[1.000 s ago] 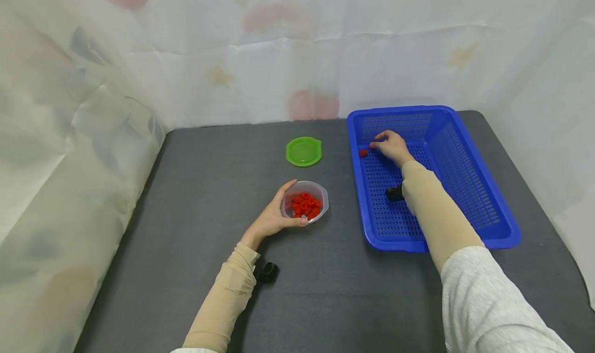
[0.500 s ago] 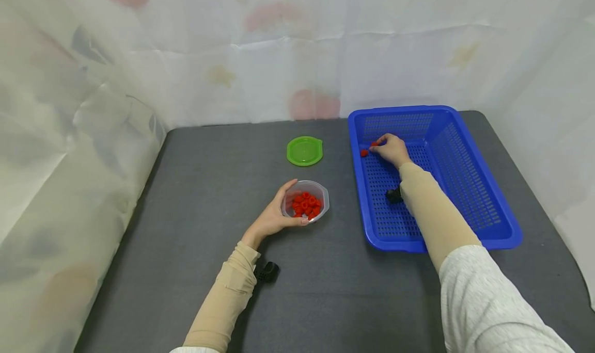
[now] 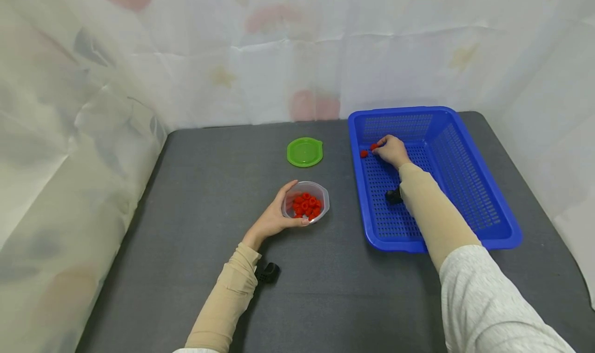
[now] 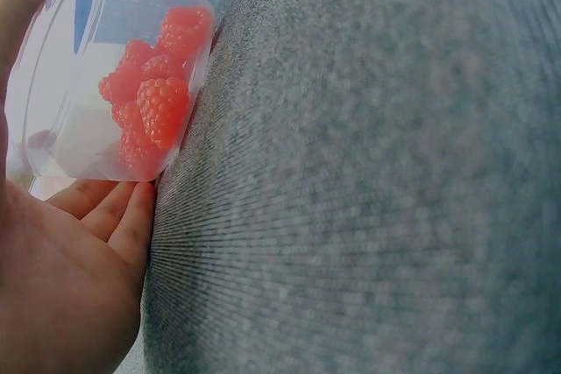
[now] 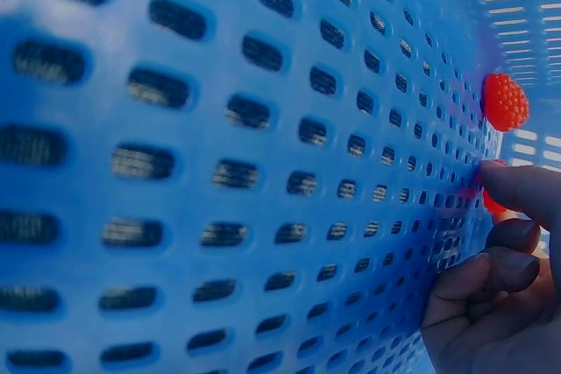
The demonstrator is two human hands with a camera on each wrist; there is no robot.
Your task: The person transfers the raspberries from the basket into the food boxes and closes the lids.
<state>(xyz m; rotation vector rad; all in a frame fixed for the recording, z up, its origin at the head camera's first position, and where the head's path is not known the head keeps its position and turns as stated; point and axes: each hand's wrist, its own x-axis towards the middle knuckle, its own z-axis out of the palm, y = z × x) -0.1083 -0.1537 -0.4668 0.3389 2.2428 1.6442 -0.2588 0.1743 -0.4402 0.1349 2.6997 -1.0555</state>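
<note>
My left hand (image 3: 274,216) grips a clear plastic tub (image 3: 324,198) on the table, thumb and fingers spread round its sides. Several red raspberries (image 3: 307,205) lie in the tub; the left wrist view shows them through its wall (image 4: 162,111). Over at the blue basket (image 3: 381,244), my right hand (image 3: 394,150) reaches inside to the far left part of the floor. Thumb and index finger pinch a raspberry (image 5: 493,190), mostly hidden behind the thumb in the right wrist view. A second raspberry (image 5: 506,102) sits close by on the basket floor, near the left wall.
A green lid (image 3: 304,152) lies on the grey table (image 3: 209,188) behind the tub. The basket's raised walls surround the right hand. White patterned sheets (image 3: 186,59) hang at the back and both sides.
My right hand's fingertips have shifted slightly and drawn in round a raspberry, which shows more than before. The left hand and the tub have stayed in place.
</note>
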